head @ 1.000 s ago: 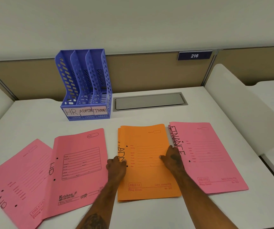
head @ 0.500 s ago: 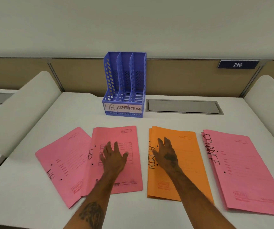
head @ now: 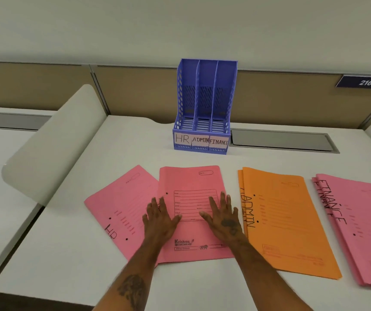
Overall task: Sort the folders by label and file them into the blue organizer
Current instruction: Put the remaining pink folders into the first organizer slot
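The blue organizer [head: 204, 108] stands at the back of the white desk, its three empty slots labelled HR, ADMIN and FINANCE. Two pink HR folders lie in front: a left one [head: 121, 205] and an overlapping middle one [head: 191, 182]. My left hand [head: 160, 217] and my right hand [head: 222, 216] rest flat, fingers spread, on the middle pink folder. To the right lie the stacked orange ADMIN folders [head: 287, 218], then the stacked pink FINANCE folders [head: 363, 227] at the right edge.
A grey cable hatch [head: 281, 142] is set into the desk right of the organizer. A curved white divider [head: 54, 142] rises on the left, with a neighbouring desk beyond. A tan partition with a "216" plate [head: 365, 82] runs behind.
Both hands have left the orange ADMIN folders and moved left onto the middle pink HR folder. The view has panned left, so the organizer now sits near the centre.
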Demonstrator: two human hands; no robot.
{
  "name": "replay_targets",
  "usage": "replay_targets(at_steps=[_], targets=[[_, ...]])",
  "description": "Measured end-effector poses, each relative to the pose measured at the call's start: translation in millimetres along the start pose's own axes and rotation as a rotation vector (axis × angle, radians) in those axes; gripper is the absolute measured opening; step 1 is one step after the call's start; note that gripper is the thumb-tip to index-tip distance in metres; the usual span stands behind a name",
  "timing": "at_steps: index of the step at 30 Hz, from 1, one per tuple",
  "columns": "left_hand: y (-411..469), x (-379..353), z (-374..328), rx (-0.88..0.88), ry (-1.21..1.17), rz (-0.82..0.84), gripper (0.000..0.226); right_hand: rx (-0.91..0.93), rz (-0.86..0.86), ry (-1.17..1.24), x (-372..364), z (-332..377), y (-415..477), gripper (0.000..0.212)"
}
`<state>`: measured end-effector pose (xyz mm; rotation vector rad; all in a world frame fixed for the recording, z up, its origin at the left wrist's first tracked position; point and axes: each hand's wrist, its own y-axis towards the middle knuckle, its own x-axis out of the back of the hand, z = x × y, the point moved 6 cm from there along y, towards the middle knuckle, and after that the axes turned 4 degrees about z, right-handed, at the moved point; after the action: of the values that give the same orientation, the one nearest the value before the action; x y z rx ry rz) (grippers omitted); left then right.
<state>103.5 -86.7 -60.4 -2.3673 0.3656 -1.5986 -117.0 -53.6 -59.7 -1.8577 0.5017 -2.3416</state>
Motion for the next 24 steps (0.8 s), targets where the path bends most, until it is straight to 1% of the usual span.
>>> replay_targets(at_steps=[4,6,8,9,11,13,14,15,17,19,22,24], targets=[[2,4,5,-0.011,-0.107,-0.033,0.088,-0.187,-0.027,0.090,-7,-7,-8,0.081],[3,5,4,-0.027,-0.121,-0.018,0.089,-0.305,-0.059,0.132,-4,-11,-12,0.081],[4,6,1,-0.030,-0.144,-0.006,0.091,-0.388,-0.083,0.223,0,-11,-13,0.081],[4,8,0,-0.020,-0.196,0.002,0.091,-0.413,-0.095,0.298,3,-10,-13,0.079],[6,11,-2,0.020,-0.416,0.030,0.085,-0.443,-0.123,0.448,8,-9,-10,0.075],[6,17,-3,0.066,-0.717,0.049,0.068,-0.456,-0.133,0.558,13,-10,-6,0.072],[4,20,-3,0.093,-0.818,0.049,0.062,-0.457,-0.130,0.605,15,-11,-4,0.072],[2,24,-3,0.113,-0.867,0.037,0.058,-0.461,-0.123,0.647,17,-13,-3,0.070],[-2,31,-1,0.127,-0.920,-0.013,0.052,-0.473,-0.089,0.739,22,-15,2,0.065],[-6,39,4,0.126,-0.969,-0.070,0.047,-0.460,-0.060,0.815,29,-14,7,0.054],[-15,53,17,0.141,-1.020,-0.158,0.044,-0.358,-0.033,0.873,43,0,18,0.025],[-24,59,30,0.175,-1.007,-0.231,0.047,-0.273,-0.024,0.904,53,17,25,0.015]])
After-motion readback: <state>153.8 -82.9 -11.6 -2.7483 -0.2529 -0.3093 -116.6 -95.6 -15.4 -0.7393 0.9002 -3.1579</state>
